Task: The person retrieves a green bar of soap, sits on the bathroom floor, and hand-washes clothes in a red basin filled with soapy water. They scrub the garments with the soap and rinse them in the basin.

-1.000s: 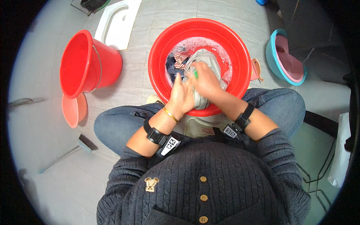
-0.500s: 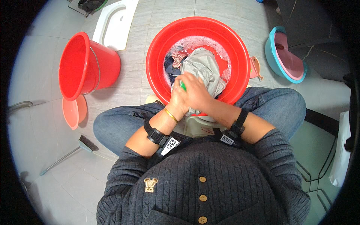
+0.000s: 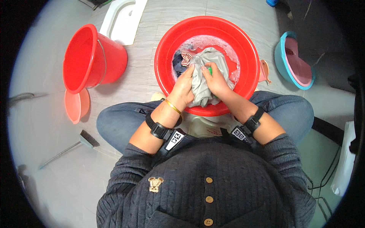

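A wet light grey garment (image 3: pixel 208 60) lies bunched in a large red basin (image 3: pixel 161 70) of sudsy water. My left hand (image 3: pixel 185 85) is closed on the garment's left side, thumb on top. My right hand (image 3: pixel 217 80) is closed at the garment's right side, fingers curled round a small bright green object (image 3: pixel 210 70). Only a sliver of that object shows, so its kind is unclear. Left of the garment, a dark blue cloth (image 3: pixel 177 64) and a red-and-white striped cloth (image 3: pixel 186 57) sit in the foam.
On the left stand a red bucket (image 3: pixel 116 62) and a pink scoop (image 3: pixel 77 106), with a brush on a long handle (image 3: pixel 89 140) lower down. A white squat toilet (image 3: pixel 124 22) is set in the floor behind. Blue and pink basins (image 3: pixel 282 60) lean at the right.
My hands have parted from their overlapped position and now hold the garment on either side. The green object has moved right with my right hand. The whole view has shifted slightly.
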The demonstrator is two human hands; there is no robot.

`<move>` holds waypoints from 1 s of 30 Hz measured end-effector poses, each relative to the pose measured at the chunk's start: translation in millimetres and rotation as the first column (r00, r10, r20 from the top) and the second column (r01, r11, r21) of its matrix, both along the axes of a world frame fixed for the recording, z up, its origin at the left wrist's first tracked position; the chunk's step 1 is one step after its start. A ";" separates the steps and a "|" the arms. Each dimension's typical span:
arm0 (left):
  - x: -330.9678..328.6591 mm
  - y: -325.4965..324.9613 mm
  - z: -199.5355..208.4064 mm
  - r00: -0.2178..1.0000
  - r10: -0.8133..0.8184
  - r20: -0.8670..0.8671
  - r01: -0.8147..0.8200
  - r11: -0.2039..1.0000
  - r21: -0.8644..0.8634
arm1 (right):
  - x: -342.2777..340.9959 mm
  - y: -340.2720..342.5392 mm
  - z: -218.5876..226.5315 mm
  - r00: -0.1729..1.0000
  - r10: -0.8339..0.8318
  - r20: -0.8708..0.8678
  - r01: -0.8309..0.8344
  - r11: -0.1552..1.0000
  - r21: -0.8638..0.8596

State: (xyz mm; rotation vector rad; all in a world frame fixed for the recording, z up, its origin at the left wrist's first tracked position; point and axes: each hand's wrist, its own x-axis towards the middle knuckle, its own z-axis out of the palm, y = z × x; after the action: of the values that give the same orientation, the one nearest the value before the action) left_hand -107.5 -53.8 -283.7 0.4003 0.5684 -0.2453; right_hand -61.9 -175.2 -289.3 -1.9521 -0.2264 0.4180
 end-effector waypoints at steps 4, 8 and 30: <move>14.9 19.6 22.7 0.977 0.077 0.198 -0.114 0.977 0.181 | 10.2 -9.0 5.7 0.997 0.059 -0.056 -0.057 0.997 0.051; 17.7 18.3 33.8 0.947 0.128 0.294 -0.153 0.986 0.062 | -0.4 -5.8 27.5 0.989 0.137 -0.059 -0.120 0.967 0.225; 8.5 -14.0 24.4 0.972 0.156 0.174 -0.197 0.946 0.256 | 40.5 -17.1 63.2 0.799 0.164 0.578 -0.003 0.963 -0.269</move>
State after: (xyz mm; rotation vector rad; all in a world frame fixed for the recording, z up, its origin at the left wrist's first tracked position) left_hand -99.0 -67.8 -259.3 0.6250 0.4850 0.0383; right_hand -21.5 -192.3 -226.2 -2.2937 -0.6995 -0.1451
